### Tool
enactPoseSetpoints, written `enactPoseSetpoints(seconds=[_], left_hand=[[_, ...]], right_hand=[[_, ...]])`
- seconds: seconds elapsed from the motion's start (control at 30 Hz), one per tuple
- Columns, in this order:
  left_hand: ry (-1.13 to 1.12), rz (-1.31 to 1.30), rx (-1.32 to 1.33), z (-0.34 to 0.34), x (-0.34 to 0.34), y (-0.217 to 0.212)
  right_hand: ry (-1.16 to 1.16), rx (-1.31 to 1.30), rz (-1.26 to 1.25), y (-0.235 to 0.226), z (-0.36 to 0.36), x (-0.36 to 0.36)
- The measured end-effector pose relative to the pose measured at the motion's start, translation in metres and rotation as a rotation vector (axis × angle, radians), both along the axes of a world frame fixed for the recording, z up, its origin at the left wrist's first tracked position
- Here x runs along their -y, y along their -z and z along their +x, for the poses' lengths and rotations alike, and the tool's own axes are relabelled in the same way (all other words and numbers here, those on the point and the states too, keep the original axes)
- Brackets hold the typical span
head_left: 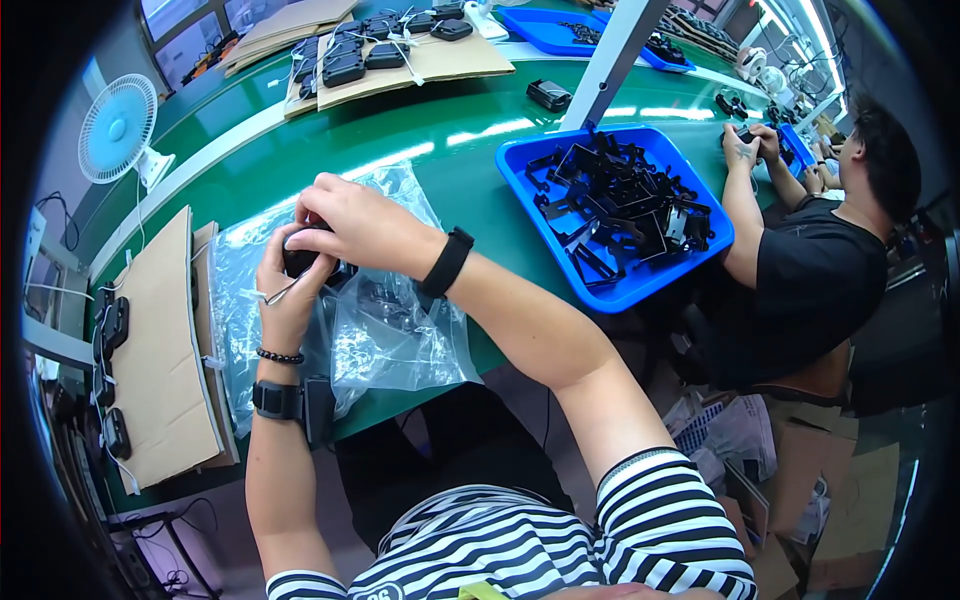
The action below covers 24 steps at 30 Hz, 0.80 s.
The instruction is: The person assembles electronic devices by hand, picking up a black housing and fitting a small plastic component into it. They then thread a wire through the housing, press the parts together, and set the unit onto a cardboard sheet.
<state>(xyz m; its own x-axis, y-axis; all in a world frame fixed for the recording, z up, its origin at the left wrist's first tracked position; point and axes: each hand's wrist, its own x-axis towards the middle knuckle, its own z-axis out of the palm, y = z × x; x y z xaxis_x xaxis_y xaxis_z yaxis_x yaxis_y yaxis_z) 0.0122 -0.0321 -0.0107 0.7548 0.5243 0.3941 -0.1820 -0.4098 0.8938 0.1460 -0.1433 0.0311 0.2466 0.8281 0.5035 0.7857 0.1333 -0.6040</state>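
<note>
- Black and white stripes run over the shirt point(480, 530) of the person near me; twelve o'clock is straight ahead of them.
- On the left arm I see a dark bead bracelet point(280, 356) and a black strap point(278, 400); on the right wrist, a black band point(447, 262).
- At eleven o'clock, the left hand point(287, 300) is curled around a small black thing point(298, 262) and holds it.
- The right hand point(365, 225) comes across and grips the same black thing, with its thumb on top. I can't tell its whole shape, because fingers cover it.
- Under both hands, crinkly clear plastic point(400, 345) lies on the green table point(475, 195).
- At ten o'clock, a brown cardboard sheet point(165, 370) has black boxes point(116, 432) along its far left edge.
- At one o'clock sits a blue tray point(620, 297), heaped with shiny black parts point(620, 200).
- At two o'clock, a co-worker point(820, 270) in a dark top holds something dark in two hands.
- Farther off, between ten and eleven, stands a blue and white fan point(115, 128).
- Far away at twelve o'clock, one black case point(549, 95) lies alone, near more cardboard point(460, 65) piled with black boxes and white wires.
</note>
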Motion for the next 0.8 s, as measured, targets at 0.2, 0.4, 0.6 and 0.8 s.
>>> enactPoseSetpoints(seconds=[0.2,0.4,0.6,0.8], left_hand=[[-0.031,0.007,-0.038,0.001,0.004,-0.004],[0.002,0.054,0.006,-0.002,-0.002,0.001],[0.001,-0.022,-0.039,0.0,0.0,0.0],[-0.012,0.039,-0.011,0.002,0.001,-0.003]], right_hand=[[-0.179,-0.053,0.037,0.004,0.017,0.0],[-0.015,0.005,0.012,-0.003,0.004,0.001],[-0.161,-0.078,0.018,0.005,0.015,-0.001],[-0.128,-0.018,0.077,0.005,0.015,0.001]])
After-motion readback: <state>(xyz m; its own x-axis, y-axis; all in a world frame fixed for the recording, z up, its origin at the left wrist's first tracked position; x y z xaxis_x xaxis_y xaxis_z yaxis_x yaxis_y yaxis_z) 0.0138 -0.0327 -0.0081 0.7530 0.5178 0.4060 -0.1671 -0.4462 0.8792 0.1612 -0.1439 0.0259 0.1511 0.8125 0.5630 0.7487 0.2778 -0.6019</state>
